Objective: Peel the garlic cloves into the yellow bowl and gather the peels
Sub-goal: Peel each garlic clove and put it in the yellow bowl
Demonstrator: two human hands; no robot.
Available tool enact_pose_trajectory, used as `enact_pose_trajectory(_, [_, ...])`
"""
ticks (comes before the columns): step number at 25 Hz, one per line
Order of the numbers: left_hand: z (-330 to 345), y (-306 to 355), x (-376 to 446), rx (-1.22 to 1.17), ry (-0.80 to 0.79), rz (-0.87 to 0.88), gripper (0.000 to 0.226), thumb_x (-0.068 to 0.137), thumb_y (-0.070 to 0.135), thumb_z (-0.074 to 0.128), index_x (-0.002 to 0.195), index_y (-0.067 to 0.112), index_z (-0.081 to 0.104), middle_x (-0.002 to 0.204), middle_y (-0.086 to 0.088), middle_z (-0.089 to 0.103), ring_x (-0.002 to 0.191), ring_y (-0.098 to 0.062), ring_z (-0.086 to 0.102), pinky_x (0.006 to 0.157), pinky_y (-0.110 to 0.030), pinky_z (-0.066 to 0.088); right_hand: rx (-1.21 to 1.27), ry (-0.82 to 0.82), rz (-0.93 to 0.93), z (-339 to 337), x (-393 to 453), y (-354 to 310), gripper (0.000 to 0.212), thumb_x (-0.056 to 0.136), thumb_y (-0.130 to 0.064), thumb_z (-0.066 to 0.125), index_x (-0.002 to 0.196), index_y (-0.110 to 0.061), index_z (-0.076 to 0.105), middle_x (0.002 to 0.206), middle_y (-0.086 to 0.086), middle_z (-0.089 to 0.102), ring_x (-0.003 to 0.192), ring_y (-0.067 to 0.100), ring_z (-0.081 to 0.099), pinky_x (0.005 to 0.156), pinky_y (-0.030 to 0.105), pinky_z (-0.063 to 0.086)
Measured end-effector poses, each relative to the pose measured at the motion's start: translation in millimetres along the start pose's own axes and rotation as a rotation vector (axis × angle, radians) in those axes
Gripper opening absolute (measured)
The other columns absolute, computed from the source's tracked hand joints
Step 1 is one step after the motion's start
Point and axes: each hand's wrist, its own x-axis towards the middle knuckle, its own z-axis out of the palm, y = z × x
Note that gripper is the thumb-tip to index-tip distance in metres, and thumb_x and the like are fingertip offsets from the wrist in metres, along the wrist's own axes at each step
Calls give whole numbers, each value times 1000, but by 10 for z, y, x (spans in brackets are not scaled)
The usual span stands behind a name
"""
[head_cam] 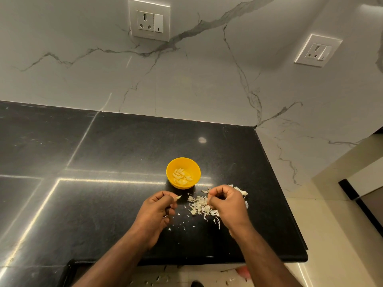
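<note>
A: Obs. Left hand (157, 208) pinches a small pale garlic clove (178, 197) between thumb and fingers; the clove's pointed tip shows past the fingertips, just in front of the small round yellow plastic bowl (195, 172). Whether any skin is left on it, I cannot tell.

B: Right hand (224, 200)?

A: Its fingers are curled together over the heap of dry, papery white garlic peels (199, 205) on the glossy black stone tabletop (103, 204). Cannot tell whether they hold a peel or nothing.

B: Bowl contents?

A: A cluster of peeled cream-coloured cloves (182, 176) at the bottom. The bowl stands upright, near both hands, apart from the peel heap.

B: Handling notes, clove.

A: Judged light, firm, smooth once bare, so likely slippery. Best held across its flat sides near the blunt root end; the tip tapers and would slip out of a pinch.

B: Peels?

A: Judged almost weightless, brittle, easily scattered by a draught or a quick sweep. Small flecks (182, 224) already lie apart from the heap, nearer the tabletop's front edge. Better raked together with the side of the hand than pinched one by one.

B: Risk?

A: Flecks going over the edge; some pale scraps (159, 279) seem to lie on the floor below.
</note>
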Motion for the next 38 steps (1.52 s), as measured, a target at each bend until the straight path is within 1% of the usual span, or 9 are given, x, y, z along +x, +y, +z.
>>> enact_pose_trajectory(3, [-12, 16, 53, 12, 32, 1, 8, 95, 14, 62, 93, 11, 69, 71, -3, 57, 63, -12, 47, 56, -27, 34, -354, -60, -68, -80, 19, 68, 25, 85, -8, 72, 79, -33, 73, 83, -13, 74, 81, -1, 68, 77, 23, 57])
enact_pose_trajectory(7, [24, 150, 172, 82, 78, 69, 5, 93, 10, 65, 88, 9, 66, 67, 0, 55, 56, -8, 43, 50, -22, 32, -370, 7, -142, -67, -13, 65, 9, 84, -26, 78, 79, -30, 72, 73, -12, 70, 71, -1, 64, 63, 16, 48])
enact_pose_trajectory(13, [196, 485, 475, 250, 144, 117, 12, 84, 2, 70, 93, 9, 72, 83, -9, 65, 66, -15, 52, 48, -23, 35, -271, -40, -145, 25, -59, 38, 6, 92, -24, 70, 92, -29, 75, 81, -9, 73, 75, 3, 68, 75, 29, 58])
enact_pose_trajectory(19, [-67, 391, 405, 298, 175, 145, 12, 89, 0, 66, 96, 9, 71, 87, -12, 68, 67, -15, 55, 48, -21, 36, -549, -346, -307, 477, -139, 4, 31, 93, -12, 58, 119, -24, 73, 116, -6, 71, 107, 9, 63, 94, 24, 49])
enact_pose_trajectory(23, [-288, 184, 301, 321, 221, 118, 11, 90, 2, 66, 96, 11, 71, 92, -13, 71, 71, -17, 59, 53, -20, 44, -840, -415, -455, 757, -1, 40, 40, 90, -5, 53, 123, -21, 69, 117, 1, 61, 110, 24, 56, 90, 42, 52])
enact_pose_trajectory(27, [-376, 104, 183, 356, 234, 125, 10, 91, 4, 67, 96, 12, 71, 90, -11, 72, 68, -14, 61, 52, -17, 43, -1019, -422, -518, 839, 34, 49, 27, 92, -8, 53, 111, -14, 71, 108, 5, 56, 104, 29, 53, 77, 42, 51])
enact_pose_trajectory(30, [-381, 93, 127, 378, 207, 154, 10, 91, 6, 68, 96, 14, 71, 89, -8, 72, 69, -12, 60, 55, -17, 44, -938, -340, -535, 847, -20, 61, 21, 94, -15, 53, 105, -15, 70, 105, 2, 59, 100, 25, 56, 76, 41, 49])
enact_pose_trajectory(33, [-362, 88, 100, 401, 137, 171, 11, 92, 9, 69, 96, 18, 73, 86, -4, 72, 69, -10, 62, 62, -22, 49, -653, -206, -423, 797, -97, -12, 16, 95, -26, 55, 102, -23, 69, 101, -5, 69, 93, 15, 62, 80, 36, 51])
enact_pose_trajectory(38, [-212, 80, 3, 403, -77, 140, 13, 96, 15, 66, 102, 21, 77, 86, 0, 76, 74, -7, 63, 61, -23, 47, -199, -172, -181, 649, -232, -124, 9, 91, -18, 68, 90, -24, 74, 80, -10, 72, 73, 3, 66, 73, 30, 56])
